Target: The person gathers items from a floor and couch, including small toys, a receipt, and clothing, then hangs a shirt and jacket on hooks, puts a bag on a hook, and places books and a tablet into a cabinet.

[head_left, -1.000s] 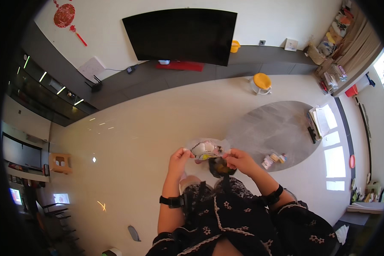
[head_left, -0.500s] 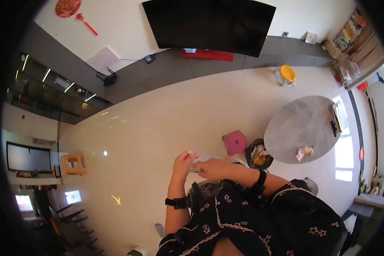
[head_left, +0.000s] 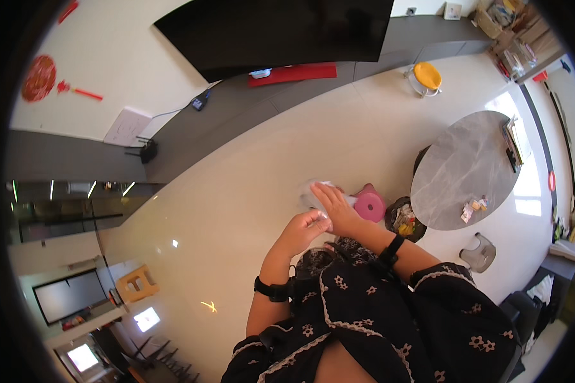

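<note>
My left hand pinches a crinkled clear plastic packet at the lower middle of the view. Just above and to its right, my right hand lies across the packet with its fingers stretched out, touching it, its thumb mostly hidden. What the packet contains is hidden by my fingers. Close behind my hands are a pink stool and a dark bin with crumpled rubbish.
An oval grey marble table at right carries small packs and papers. A yellow round stool, a translucent stool and a tan plastic stool stand around. A large black television is over a grey cabinet.
The view has turned. My hands have risen and come together; my right hand has gone from pinching the packet's edge to lying stretched over it, and the packet is now mostly covered.
</note>
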Demonstrator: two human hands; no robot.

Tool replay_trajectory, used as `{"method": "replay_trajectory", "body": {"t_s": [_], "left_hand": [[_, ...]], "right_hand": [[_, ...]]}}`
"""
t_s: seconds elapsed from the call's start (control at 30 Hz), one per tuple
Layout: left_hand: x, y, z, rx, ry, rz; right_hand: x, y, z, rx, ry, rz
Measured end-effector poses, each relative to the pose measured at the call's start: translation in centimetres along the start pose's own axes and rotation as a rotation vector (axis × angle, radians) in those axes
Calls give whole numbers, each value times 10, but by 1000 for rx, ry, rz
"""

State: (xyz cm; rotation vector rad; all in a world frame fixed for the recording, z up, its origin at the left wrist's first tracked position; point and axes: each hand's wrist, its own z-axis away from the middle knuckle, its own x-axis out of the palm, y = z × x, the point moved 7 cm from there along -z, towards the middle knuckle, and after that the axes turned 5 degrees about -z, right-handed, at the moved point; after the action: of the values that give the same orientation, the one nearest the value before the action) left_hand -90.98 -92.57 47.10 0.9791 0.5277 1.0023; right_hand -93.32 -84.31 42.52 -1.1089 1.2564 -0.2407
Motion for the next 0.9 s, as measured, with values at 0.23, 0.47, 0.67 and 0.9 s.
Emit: {"method": "replay_trajectory", "body": {"t_s": [0.23,0.47,0.67,0.9], "left_hand": [[-67,55,-67,157,56,-220],[-147,43,-107,-38,248,11],[-157,42,-164,-167,129,28],[-152,63,-232,-188,-147,-128]], "right_hand": [[-24,74,-86,91,-99,8],[-25,178,-77,558,164,-159],[-48,219,-17,1065,368,-164],[-61,284,130,1421,1129,-289]]}}
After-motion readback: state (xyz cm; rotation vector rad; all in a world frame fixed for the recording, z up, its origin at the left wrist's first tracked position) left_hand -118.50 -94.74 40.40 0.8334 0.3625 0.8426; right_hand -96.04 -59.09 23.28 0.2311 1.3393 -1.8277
